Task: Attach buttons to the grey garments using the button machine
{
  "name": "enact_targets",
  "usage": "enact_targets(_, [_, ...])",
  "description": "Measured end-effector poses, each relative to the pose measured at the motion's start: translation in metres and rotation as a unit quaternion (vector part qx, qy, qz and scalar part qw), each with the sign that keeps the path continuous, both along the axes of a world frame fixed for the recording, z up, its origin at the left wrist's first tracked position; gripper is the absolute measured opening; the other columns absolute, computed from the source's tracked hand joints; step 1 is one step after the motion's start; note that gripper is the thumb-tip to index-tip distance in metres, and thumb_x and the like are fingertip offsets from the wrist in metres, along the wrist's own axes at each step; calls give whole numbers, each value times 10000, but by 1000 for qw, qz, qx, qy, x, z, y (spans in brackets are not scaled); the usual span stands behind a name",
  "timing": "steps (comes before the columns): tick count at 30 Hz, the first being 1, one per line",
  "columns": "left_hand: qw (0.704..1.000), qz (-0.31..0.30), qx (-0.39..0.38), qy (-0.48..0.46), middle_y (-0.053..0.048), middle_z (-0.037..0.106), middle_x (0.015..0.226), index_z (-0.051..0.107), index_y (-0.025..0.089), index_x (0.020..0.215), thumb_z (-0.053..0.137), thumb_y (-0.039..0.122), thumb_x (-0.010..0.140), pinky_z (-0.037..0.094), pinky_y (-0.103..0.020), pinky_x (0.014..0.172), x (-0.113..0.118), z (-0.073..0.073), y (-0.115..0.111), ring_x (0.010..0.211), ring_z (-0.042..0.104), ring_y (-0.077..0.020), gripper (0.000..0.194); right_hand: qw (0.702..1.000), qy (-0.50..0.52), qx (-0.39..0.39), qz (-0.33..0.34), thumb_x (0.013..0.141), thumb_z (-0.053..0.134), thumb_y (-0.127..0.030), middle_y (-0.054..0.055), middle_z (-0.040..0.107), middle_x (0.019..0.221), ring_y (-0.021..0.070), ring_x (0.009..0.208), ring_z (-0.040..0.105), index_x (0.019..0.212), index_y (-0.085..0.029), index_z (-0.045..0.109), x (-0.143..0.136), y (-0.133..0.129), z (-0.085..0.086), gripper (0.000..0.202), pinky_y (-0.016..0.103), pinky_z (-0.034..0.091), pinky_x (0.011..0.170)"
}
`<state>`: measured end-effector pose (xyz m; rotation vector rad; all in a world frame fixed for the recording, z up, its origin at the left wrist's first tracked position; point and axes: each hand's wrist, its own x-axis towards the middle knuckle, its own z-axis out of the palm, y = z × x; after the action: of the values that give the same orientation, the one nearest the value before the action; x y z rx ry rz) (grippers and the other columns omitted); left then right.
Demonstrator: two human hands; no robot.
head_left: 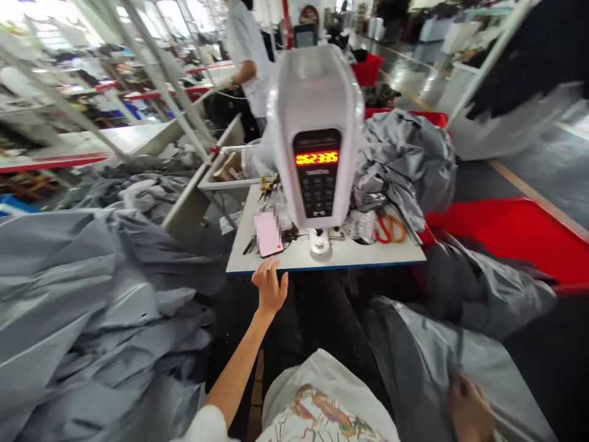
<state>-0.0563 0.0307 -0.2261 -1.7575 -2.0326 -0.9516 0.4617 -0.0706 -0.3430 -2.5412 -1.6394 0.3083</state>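
Observation:
My left hand (270,286) is at the front edge of the small white worktable (294,263). Its fingers are apart and it holds nothing. Just beyond the fingertips a phone (269,236) with a pink screen lies on the table. At the lower right, my right hand (469,405) is smeared by motion against a grey sheet of fabric (442,350), so its grip does not show. A white machine head (317,92) with a lit red-yellow number display stands over the table. Orange-handled scissors (391,229) lie right of it.
Grey fabric is heaped at my left (101,307) and behind the machine on the right (405,153). A red bin (510,233) stands at the right. A white tray (230,183) sits behind the table's left side. A person in white (248,55) stands farther back.

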Motion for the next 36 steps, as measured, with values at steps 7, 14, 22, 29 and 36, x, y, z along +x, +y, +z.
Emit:
enact_targets(7, [950, -255, -84, -157, -89, 627, 1008, 579, 173, 1034, 407, 171, 922, 423, -370, 916, 102, -28, -39, 993, 567, -198, 205, 990, 73, 69, 96, 907, 316, -285, 107, 648, 900, 249, 846, 621, 970, -185, 663, -82, -13, 16, 366, 349, 485, 744])
enact_targets(14, [792, -471, -376, -101, -111, 559, 1283, 497, 179, 1258, 508, 374, 888, 361, -427, 1045, 314, -54, 15, 1232, 472, -256, 418, 955, 191, 79, 214, 911, 377, -170, 73, 647, 796, 168, 727, 599, 838, -178, 665, -151, -36, 34, 298, 248, 450, 674])
enact_targets(22, [715, -468, -518, 27, -103, 689, 989, 642, 176, 980, 534, 189, 840, 484, -319, 857, 365, -99, 3, 973, 649, -228, 178, 954, 217, 119, 168, 881, 433, -251, 79, 675, 1023, 197, 990, 595, 1010, -200, 654, -53, -26, 51, 261, 326, 437, 887])
enact_targets(29, [786, -466, -395, -93, -59, 685, 1069, 623, 227, 1051, 384, 193, 889, 492, -308, 902, 258, -69, 1, 1015, 637, -190, 290, 930, 52, -92, -351, 854, 524, -348, 293, 461, 1321, 349, 1233, 453, 1314, -20, 458, 143, -46, 3, 569, 426, 378, 926])
enact_targets(36, [759, -351, -533, 131, -123, 697, 1008, 640, 179, 995, 480, 214, 859, 504, -379, 791, 225, -53, 18, 971, 655, -287, 213, 948, 181, -90, -247, 896, 358, -123, 195, 668, 1022, 223, 969, 614, 1045, -68, 635, 103, -43, -6, 319, 283, 398, 808])
